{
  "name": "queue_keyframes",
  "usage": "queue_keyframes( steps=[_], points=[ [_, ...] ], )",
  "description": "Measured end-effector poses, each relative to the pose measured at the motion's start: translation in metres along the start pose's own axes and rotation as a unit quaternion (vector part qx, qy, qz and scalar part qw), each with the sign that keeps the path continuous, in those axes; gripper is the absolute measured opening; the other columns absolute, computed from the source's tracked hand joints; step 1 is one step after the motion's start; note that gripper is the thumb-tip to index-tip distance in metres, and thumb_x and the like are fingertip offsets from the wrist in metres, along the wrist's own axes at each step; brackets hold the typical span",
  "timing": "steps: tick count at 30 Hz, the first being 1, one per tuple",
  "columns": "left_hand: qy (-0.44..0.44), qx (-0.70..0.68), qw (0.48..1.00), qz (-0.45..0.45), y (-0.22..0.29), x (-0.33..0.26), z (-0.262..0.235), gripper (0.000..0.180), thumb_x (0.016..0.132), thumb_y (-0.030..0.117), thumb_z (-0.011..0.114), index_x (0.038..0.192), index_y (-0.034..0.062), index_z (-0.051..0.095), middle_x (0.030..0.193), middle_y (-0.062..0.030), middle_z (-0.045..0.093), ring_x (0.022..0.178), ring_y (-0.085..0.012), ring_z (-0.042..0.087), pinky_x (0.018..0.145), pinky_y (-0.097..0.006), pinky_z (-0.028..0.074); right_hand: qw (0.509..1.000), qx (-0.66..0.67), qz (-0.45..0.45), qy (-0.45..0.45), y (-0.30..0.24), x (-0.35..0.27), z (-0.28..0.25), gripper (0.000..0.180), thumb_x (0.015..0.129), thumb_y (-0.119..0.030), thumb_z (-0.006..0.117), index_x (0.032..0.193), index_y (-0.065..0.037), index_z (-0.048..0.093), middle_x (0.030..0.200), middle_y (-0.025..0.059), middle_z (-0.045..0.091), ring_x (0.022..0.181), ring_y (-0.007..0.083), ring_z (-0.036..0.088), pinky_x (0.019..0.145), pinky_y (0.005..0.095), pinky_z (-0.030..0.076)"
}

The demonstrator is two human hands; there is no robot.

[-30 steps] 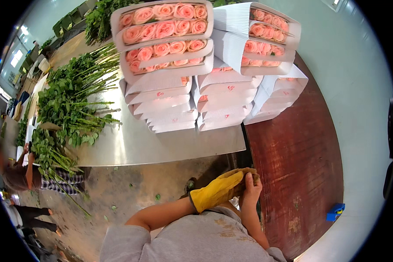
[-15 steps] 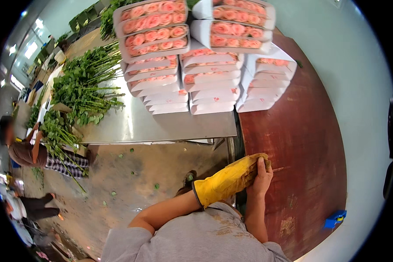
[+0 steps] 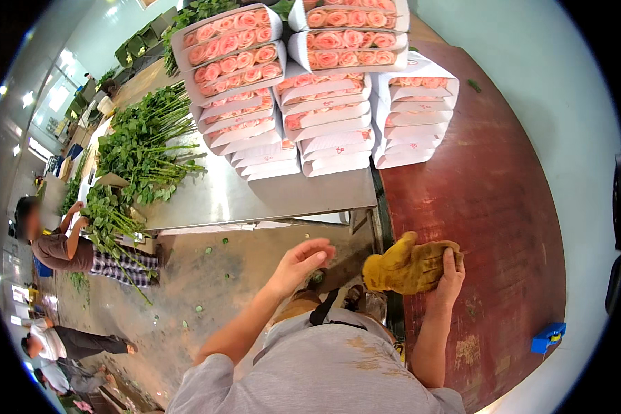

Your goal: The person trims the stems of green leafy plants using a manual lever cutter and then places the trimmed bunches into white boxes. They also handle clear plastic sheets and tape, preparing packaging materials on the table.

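Note:
A dirty yellow work glove [image 3: 412,265] hangs over the near part of the red-brown table, pinched by its finger end in my right hand [image 3: 450,277]. My left hand [image 3: 302,263] is bare, held above the floor left of the glove and apart from it. Its fingers are stretched out and nothing is in them. Beyond both hands, white-wrapped bundles of pink roses [image 3: 332,134] stand stacked in several layers, their flower ends toward me.
A metal table [image 3: 255,200] joins the red-brown table [image 3: 490,200]. Long-stemmed greenery [image 3: 145,131] lies on its left part. A blue tape dispenser [image 3: 548,338] sits at the right edge. A person [image 3: 65,252] handles stems at left, with others farther down. Leaves litter the floor [image 3: 207,276].
My left hand has come out of the yellow glove and moved left. The glove stays in my right hand, now slightly farther right. The view has shifted a little.

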State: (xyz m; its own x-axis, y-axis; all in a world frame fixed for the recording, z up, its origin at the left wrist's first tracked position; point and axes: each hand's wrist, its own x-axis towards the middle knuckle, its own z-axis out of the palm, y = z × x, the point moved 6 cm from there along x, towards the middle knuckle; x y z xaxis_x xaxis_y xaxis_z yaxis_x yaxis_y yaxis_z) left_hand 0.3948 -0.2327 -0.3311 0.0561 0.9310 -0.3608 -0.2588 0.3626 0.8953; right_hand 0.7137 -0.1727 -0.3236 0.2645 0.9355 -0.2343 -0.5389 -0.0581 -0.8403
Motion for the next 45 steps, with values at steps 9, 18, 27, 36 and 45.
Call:
queue_keyframes(
  steps=[9,18,27,36,45],
  points=[
    [-0.158,0.166,0.97,0.08,0.032,0.031,-0.009,0.078,0.078,0.019,0.086,0.143,0.0021,0.046,0.136,-0.0098,0.058,0.121,-0.0174,0.053,0.107,-0.036,0.042,0.978,0.071,0.066,-0.186,0.049,-0.022,0.136,0.026,0.095,-0.021,0.068,0.112,-0.003,0.062,0.101,0.0081,0.069,0.089,0.0206,0.069,0.08,0.0374,0.058],
    [-0.003,0.496,0.868,0.027,0.095,0.074,-0.187,0.083,0.08,0.038,0.08,0.146,0.006,0.042,0.118,-0.0184,0.068,0.108,-0.0271,0.066,0.094,-0.041,0.051,0.977,-0.171,-0.066,-0.109,0.15,0.027,0.205,0.047,0.095,-0.029,0.068,0.131,-0.001,0.056,0.122,0.0081,0.062,0.109,0.0184,0.059,0.092,0.0312,0.047],
    [-0.119,-0.259,0.94,0.187,0.108,0.066,-0.167,0.085,0.091,0.059,0.06,0.152,0.0073,0.031,0.155,-0.0236,0.033,0.144,-0.0344,0.034,0.118,-0.046,0.029,0.968,-0.146,0.126,0.161,0.189,-0.006,0.024,0.022,0.098,-0.023,0.062,0.114,-0.008,0.064,0.099,0.0019,0.069,0.082,0.0122,0.062,0.069,0.0292,0.051],
    [-0.284,-0.394,0.867,0.111,0.122,0.076,-0.056,0.078,0.084,0.002,0.075,0.151,0.0123,0.038,0.158,-0.0184,0.031,0.145,-0.0294,0.033,0.115,-0.041,0.036,0.958,-0.118,0.058,0.254,0.147,-0.059,-0.015,0.017,0.097,-0.022,0.062,0.11,-0.011,0.064,0.096,0.0011,0.07,0.075,0.0105,0.062,0.063,0.0282,0.05],
    [-0.168,-0.145,0.973,0.061,0.044,0.113,0.021,0.058,0.085,-0.016,0.058,0.14,0.0022,0.048,0.146,-0.0188,0.049,0.131,-0.0269,0.052,0.103,-0.034,0.048,0.963,-0.135,0.039,0.229,0.141,-0.059,-0.046,0.017,0.093,-0.014,0.062,0.105,-0.003,0.066,0.089,0.0048,0.071,0.07,0.0114,0.064,0.058,0.026,0.05]
  ],
)
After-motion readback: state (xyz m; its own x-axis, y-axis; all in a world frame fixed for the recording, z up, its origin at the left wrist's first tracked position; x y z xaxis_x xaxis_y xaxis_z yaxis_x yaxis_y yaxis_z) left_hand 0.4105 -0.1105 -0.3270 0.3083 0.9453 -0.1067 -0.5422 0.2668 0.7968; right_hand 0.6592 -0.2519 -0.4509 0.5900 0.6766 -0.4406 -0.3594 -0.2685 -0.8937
